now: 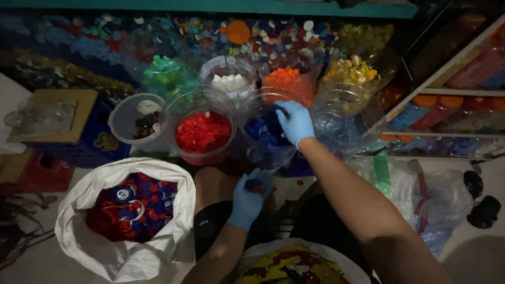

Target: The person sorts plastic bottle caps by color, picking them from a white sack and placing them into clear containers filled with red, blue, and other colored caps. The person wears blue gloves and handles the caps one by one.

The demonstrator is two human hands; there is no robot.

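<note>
- The right hand (294, 122) in a blue glove reaches into the clear tub of blue caps (265, 131), fingers curled; whether it grips any, I cannot tell.
- The left hand (250, 197) is closed on a blue cap (254, 184).
- A tub of red caps (202, 131) stands just beside it.
- A white sack (126, 215) holds mixed caps.

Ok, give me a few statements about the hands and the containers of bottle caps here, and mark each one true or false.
1. The right hand reaches into the container of blue caps. True.
2. The left hand is bare. False: it wears a blue glove.
3. The container of red caps stands beside the blue one. True.
4. The white sack holds only yellow caps. False: mostly red and blue ones.
5. The left hand holds small blue caps. True.
</note>
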